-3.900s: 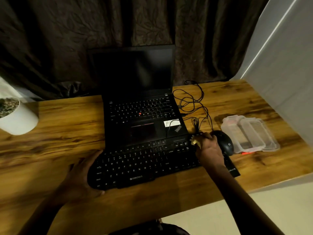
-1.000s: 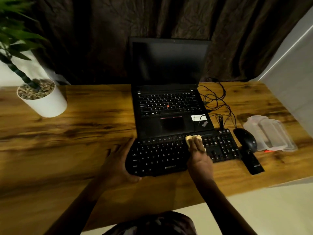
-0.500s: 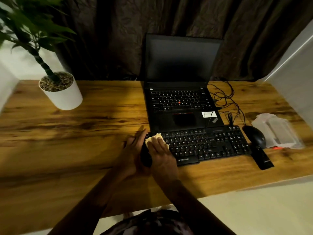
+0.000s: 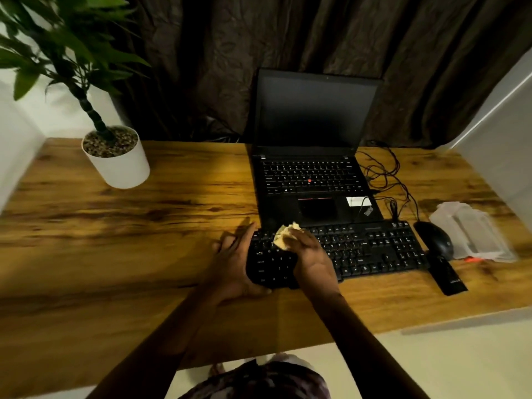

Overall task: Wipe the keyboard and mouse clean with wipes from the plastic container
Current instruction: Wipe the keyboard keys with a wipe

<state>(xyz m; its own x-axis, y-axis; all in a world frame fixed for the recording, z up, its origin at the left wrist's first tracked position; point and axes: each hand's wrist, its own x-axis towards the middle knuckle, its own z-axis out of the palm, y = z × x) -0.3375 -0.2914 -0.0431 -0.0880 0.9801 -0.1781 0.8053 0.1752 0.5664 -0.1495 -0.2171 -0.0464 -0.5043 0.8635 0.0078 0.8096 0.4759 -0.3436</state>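
Note:
A black keyboard (image 4: 371, 249) lies on the wooden desk (image 4: 144, 240) in front of an open laptop (image 4: 313, 180). My right hand (image 4: 311, 254) holds a crumpled yellowish wipe (image 4: 283, 234) and presses it on the keys at the keyboard's left end. My left hand (image 4: 233, 263) grips the keyboard's left edge, thumb under its front corner. A black mouse (image 4: 436, 240) sits just right of the keyboard. The clear plastic container (image 4: 472, 231) lies beyond the mouse at the far right.
A white pot with a green plant (image 4: 115, 156) stands at the back left. Black cables (image 4: 385, 174) coil right of the laptop. A slim black box (image 4: 447, 275) lies in front of the mouse. Dark curtains hang behind the desk.
My right hand swept the wipe from the keyboard's right end, across the middle, to its left end. My left hand stayed on the left edge. The camera view turned left.

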